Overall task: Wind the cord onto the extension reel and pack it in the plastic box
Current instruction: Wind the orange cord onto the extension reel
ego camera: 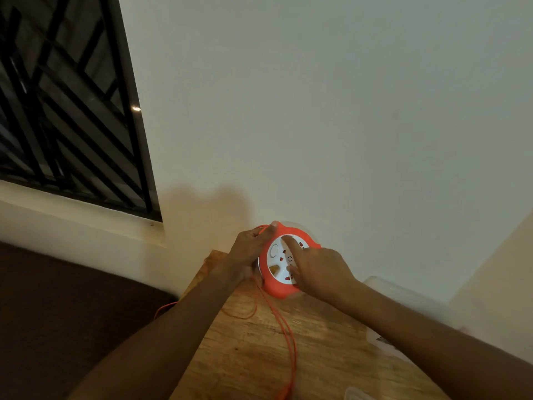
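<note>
An orange extension reel [277,291] with a white socket face is tilted up at the far end of a wooden table [259,356]. My left hand [249,251] grips its left rim, thumb on the top edge. My right hand [317,268] rests on the white face, index finger stretched across it. The orange cord [284,327] runs from the reel's left side down across the table toward the near edge, with a loop hanging off the table's left side. A clear plastic box [403,295] stands at the right, behind my right forearm.
A pale wall rises right behind the table. A dark window with black bars [66,111] and its sill fill the upper left. Dark floor lies left of the table. A clear plastic piece [354,395], perhaps a lid, shows at the near edge.
</note>
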`<state>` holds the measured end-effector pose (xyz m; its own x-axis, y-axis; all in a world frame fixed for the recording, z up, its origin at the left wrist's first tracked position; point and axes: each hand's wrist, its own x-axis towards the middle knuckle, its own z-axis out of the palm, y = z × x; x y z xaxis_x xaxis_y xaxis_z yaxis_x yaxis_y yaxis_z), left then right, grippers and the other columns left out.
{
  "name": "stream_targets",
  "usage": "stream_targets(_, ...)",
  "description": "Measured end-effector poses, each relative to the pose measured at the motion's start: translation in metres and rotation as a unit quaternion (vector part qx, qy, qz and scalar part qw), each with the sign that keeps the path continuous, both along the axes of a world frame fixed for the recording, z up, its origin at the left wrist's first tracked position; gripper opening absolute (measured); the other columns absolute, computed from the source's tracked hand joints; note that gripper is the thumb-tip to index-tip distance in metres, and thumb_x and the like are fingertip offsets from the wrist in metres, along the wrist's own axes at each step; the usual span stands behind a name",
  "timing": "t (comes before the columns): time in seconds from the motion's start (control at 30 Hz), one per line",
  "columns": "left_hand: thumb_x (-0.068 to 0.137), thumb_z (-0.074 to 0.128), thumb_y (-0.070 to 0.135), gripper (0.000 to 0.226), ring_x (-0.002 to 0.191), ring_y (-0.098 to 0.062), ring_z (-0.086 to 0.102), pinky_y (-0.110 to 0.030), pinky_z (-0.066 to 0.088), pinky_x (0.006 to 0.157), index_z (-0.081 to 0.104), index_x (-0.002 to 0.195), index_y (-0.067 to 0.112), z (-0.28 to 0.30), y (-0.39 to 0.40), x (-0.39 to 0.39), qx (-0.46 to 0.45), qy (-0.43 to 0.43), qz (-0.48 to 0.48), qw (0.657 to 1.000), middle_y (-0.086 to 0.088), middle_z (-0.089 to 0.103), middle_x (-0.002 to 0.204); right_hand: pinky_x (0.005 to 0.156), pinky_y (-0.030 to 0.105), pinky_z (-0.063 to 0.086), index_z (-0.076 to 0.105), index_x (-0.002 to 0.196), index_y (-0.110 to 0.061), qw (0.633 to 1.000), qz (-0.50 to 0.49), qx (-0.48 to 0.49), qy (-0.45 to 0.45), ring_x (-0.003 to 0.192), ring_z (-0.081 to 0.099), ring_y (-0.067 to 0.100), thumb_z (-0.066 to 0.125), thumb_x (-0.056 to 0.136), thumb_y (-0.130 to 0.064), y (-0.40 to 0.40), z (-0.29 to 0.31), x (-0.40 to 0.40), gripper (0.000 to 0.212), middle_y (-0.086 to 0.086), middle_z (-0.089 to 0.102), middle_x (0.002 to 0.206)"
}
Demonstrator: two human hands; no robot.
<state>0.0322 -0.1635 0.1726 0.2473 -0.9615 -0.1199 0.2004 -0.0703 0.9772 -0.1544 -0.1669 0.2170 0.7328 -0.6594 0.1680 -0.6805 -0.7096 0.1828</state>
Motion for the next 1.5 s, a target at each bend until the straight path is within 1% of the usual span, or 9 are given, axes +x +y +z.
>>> stream_targets(0.07,0.085,0.076,0.052,0.049,0.098,-0.040,0.079,-0.051,0.065,0.086,0.079,0.108,0.010,0.001,0.003,0.004,0.000,0.016,-0.014,1.000,-0.017,0.082,0.106,0.057,0.037,0.056,0.051,0.136,-0.023,0.990,0.107,-0.062,0.065,0.078,0.070,0.030,0.079,0.077,-0.028,-0.001,0.007,-0.005,0.066,0.014,0.067,0.115)
stream_targets(0.2,0.089,0.074,0.052,0.054,0.098,-0.042,0.077,-0.056,0.063,0.091,0.077,0.114,0.005,0.002,0.005,0.003,0.011,0.000,-0.042,0.999,-0.020,0.081,0.108,0.062,0.041,0.058,0.052,0.126,-0.030,0.947,0.270,-0.081,0.153,0.098,0.061,0.035,0.066,0.083,-0.006,-0.008,0.010,-0.012,0.051,0.018,0.045,0.139)
stream_targets(0.57,0.076,0.077,0.060,0.070,0.109,-0.050,0.073,-0.064,0.057,0.099,0.075,0.119,0.005,0.003,0.006,0.007,0.011,-0.010,-0.045,0.999,-0.022,0.080,0.112,0.085,0.047,0.053,0.019,0.149,-0.043,0.963,0.187,-0.068,0.180,0.123,0.050,0.041,0.067,0.092,-0.030,-0.006,0.016,-0.010,0.075,0.024,0.029,0.153)
stream_targets(0.83,0.082,0.072,0.062,0.056,0.101,-0.041,0.078,-0.059,0.061,0.096,0.078,0.107,0.013,0.004,0.006,0.000,0.009,-0.072,-0.061,0.996,-0.015,0.082,0.106,0.091,0.045,0.053,0.046,0.143,-0.029,0.934,0.217,-0.162,0.234,0.107,0.066,0.034,0.078,0.082,-0.037,0.006,0.018,0.002,0.070,0.018,0.063,0.128)
stream_targets(0.93,0.089,0.069,0.057,0.054,0.102,-0.040,0.078,-0.060,0.061,0.096,0.077,0.115,0.010,0.010,0.005,0.000,-0.002,-0.089,-0.050,0.995,-0.015,0.081,0.110,0.074,0.037,0.059,0.064,0.128,-0.028,0.945,0.212,-0.188,0.164,0.080,0.073,0.026,0.090,0.059,-0.047,0.002,0.016,0.001,0.075,0.012,0.075,0.100)
stream_targets(1.1,0.069,0.084,0.058,0.073,0.111,-0.049,0.073,-0.066,0.056,0.100,0.077,0.115,0.002,0.008,0.005,-0.004,-0.008,0.038,0.013,0.999,-0.024,0.079,0.113,0.079,0.035,0.053,0.039,0.146,-0.030,0.999,-0.016,-0.002,-0.048,0.096,0.069,0.025,0.049,0.090,-0.058,-0.007,0.008,0.006,0.064,0.002,0.070,0.118)
stream_targets(1.23,0.066,0.082,0.062,0.077,0.102,-0.045,0.077,-0.064,0.060,0.095,0.076,0.117,0.004,0.006,-0.002,-0.007,-0.003,0.039,0.062,0.997,-0.019,0.081,0.108,0.083,0.027,0.052,0.045,0.144,-0.021,0.882,-0.164,0.310,-0.316,0.107,0.065,0.021,0.061,0.091,-0.030,-0.004,0.010,0.014,0.055,0.004,0.062,0.132)
stream_targets(1.33,0.074,0.078,0.060,0.068,0.100,-0.043,0.078,-0.064,0.060,0.095,0.077,0.117,0.007,0.003,-0.001,0.002,-0.002,0.025,0.064,0.998,-0.017,0.082,0.108,0.055,0.020,0.054,0.025,0.153,-0.016,0.739,-0.185,0.512,-0.396,0.075,0.073,0.014,0.065,0.090,-0.016,0.009,0.009,0.024,0.074,0.008,0.059,0.128)
stream_targets(1.5,0.090,0.075,0.048,0.055,0.107,-0.049,0.074,-0.065,0.057,0.100,0.074,0.121,0.003,0.006,0.000,0.005,0.010,0.048,0.053,0.997,-0.023,0.079,0.114,0.074,0.030,0.056,0.048,0.137,-0.015,0.956,-0.083,0.194,-0.204,0.096,0.067,0.020,0.066,0.086,-0.030,0.006,0.012,0.008,0.056,0.003,0.068,0.118)
